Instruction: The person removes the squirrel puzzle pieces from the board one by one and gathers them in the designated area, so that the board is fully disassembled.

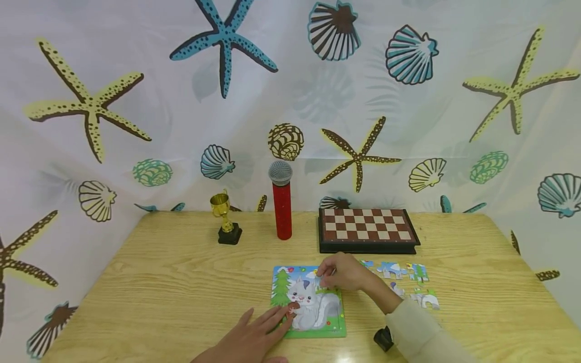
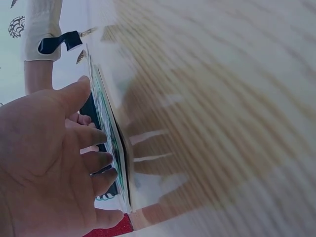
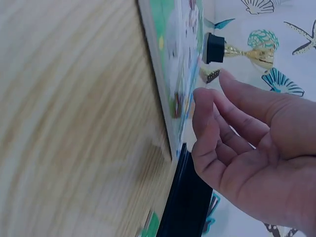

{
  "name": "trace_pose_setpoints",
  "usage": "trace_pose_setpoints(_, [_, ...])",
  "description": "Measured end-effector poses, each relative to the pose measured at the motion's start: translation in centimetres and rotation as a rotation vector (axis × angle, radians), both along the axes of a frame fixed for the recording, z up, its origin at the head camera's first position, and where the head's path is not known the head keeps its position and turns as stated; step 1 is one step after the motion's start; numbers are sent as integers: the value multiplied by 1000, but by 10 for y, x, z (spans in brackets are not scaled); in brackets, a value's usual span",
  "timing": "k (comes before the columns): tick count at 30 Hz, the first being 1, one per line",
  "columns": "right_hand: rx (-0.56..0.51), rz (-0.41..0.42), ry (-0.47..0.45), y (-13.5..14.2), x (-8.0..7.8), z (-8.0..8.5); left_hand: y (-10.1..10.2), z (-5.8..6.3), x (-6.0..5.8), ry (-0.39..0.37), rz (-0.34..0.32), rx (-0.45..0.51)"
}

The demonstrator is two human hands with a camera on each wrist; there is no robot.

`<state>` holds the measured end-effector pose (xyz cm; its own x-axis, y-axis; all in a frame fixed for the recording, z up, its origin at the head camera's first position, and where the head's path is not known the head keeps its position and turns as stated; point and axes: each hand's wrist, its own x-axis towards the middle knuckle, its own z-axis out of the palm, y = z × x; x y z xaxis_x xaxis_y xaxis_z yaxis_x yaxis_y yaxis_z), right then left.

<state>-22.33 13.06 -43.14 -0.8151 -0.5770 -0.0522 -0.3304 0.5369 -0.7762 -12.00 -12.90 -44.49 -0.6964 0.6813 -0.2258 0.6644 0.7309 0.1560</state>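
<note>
A jigsaw puzzle (image 1: 313, 307) of a grey squirrel lies flat in its tray on the table. My left hand (image 1: 254, 335) rests its fairly straight fingertips on the puzzle's lower left part. Over the upper right part is my right hand (image 1: 345, 272), its fingers bent. In the right wrist view, a gap shows between thumb and index finger, and I see nothing held there; whether the fingertips touch the puzzle I cannot tell. Several loose puzzle pieces (image 1: 392, 269) lie to the right, partly behind the right forearm.
Behind the puzzle stand a gold trophy cup (image 1: 221, 205) on a black base and a red microphone (image 1: 282, 212). A folded chessboard case (image 1: 367, 227) lies at the back right. A curtain with starfish and shells (image 1: 290, 101) hangs along the table's far edge.
</note>
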Motion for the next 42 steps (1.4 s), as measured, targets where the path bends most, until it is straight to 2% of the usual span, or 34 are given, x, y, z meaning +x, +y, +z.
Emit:
trace_pose_setpoints(6, [0, 12, -18, -22, 0, -6, -2, 0, 1, -69, 24, 4])
trace_pose_setpoints(14, [-42, 50, -133, -40, 5, -7, -4, -2, 1, -61, 13, 9])
trace_pose_setpoints(25, [9, 74, -72, -51, 5, -11, -6, -3, -1, -14, -6, 9])
trace_pose_setpoints(42, [-21, -18, -38, -59, 12, -11, -4, -1, 1, -39, 3, -6])
